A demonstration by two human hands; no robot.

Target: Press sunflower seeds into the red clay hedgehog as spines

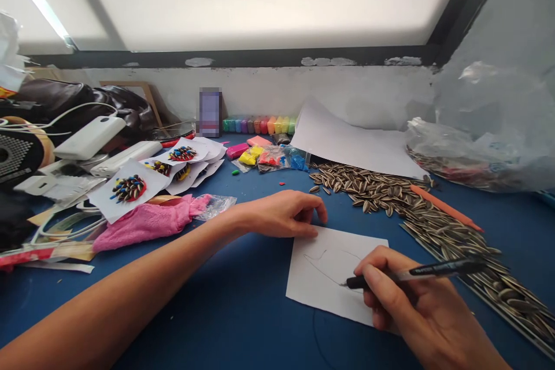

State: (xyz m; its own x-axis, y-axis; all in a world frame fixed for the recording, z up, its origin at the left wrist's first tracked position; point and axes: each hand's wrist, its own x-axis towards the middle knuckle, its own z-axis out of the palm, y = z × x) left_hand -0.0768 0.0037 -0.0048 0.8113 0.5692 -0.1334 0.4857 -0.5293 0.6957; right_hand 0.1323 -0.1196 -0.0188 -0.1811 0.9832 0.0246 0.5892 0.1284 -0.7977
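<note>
In my right hand (pixel 416 300) is a black pen (pixel 451 267), gripped close to its tip. The tip touches a small white sheet of paper (pixel 310 283) on the blue table. Thin curved lines are drawn on the sheet, partly covered by my right hand. My left hand (pixel 288 214) lies at the sheet's upper left edge, its thumb touching the paper and its fingers loosely bent and apart. Striped sunflower seeds (pixel 364 182) are heaped beyond and to the right of the sheet, with an orange tool (pixel 446 208) lying on them.
Left of my arm lie a pink cloth (pixel 143 225) and paper cards with seeds stuck in coloured clay (pixel 130 188). Clay packets (pixel 269 156), a row of coloured clay (pixel 260 125) and a phone (pixel 210 113) are at the back. A plastic bag (pixel 477 150) stands at right.
</note>
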